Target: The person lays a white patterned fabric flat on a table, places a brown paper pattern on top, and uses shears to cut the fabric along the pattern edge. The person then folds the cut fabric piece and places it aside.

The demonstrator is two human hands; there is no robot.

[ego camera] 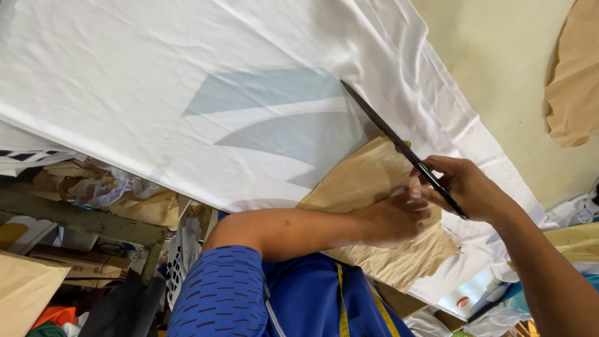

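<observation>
Nearest you, your left hand (390, 218) is lying flat, fingers pressing down on the brown paper pattern (374, 206) at the near edge of the table. Just beside it, your right hand (465, 187) is gripping the handles of the black scissors (399, 146), fingers curled tight around them, with the long blades looking almost closed and pointing away from you. Farther out, the blades are lying over the white cloth (187, 75), which is covering the table beyond the pattern, a grey-blue shape showing through it.

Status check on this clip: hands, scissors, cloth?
Right hand grips scissors, blades on white fabric. Left hand presses brown paper pattern flat. Cutting line unobstructed.
</observation>
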